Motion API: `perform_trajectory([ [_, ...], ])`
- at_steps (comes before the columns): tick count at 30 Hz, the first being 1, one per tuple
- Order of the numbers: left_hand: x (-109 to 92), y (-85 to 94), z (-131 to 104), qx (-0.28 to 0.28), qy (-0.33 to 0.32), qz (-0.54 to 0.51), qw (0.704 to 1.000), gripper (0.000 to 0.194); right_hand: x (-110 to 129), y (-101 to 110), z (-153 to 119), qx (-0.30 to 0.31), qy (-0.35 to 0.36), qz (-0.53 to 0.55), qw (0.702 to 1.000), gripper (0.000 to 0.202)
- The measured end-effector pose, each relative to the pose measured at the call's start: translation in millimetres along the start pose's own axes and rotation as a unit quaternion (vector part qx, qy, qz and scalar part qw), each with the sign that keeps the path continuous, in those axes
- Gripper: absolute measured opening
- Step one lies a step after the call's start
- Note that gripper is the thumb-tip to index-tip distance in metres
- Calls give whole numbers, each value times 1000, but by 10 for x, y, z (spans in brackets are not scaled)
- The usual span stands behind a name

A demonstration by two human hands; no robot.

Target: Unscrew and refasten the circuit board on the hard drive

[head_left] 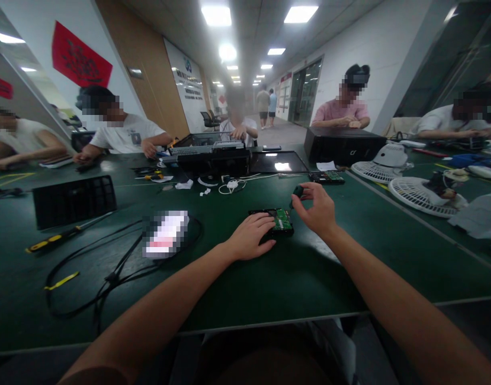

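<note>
A hard drive (284, 220) with a green circuit board lies on the green table in front of me. My left hand (251, 236) holds it from the left, fingers across its top and thumb along the near edge, hiding its left part. Just to the right of the drive, my right hand (318, 208) pinches a small dark-handled screwdriver (297, 191) between thumb and fingers. Its shaft points down by the drive's right end; I cannot tell whether the tip touches it.
Left of me lie a yellow-black screwdriver (55, 239), a black panel (75, 200), a looped black cable (109, 278) and a blurred-out bright object (165, 235). Ahead are an opened metal case (213, 160), a black box (343, 145) and fan parts (421, 195). Several people sit around the table.
</note>
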State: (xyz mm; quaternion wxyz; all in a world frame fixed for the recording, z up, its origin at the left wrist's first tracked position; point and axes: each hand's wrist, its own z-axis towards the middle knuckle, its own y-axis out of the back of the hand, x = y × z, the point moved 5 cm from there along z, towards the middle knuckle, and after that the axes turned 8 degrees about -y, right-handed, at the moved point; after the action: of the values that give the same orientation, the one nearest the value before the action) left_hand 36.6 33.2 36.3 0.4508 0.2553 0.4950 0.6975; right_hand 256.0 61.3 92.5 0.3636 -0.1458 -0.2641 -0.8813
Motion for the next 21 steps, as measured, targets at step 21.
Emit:
perform_trajectory([
  [21,11,-8,4,-3,-3,-1,1000,53,13,-54,-28,34,-9,4,999,38],
])
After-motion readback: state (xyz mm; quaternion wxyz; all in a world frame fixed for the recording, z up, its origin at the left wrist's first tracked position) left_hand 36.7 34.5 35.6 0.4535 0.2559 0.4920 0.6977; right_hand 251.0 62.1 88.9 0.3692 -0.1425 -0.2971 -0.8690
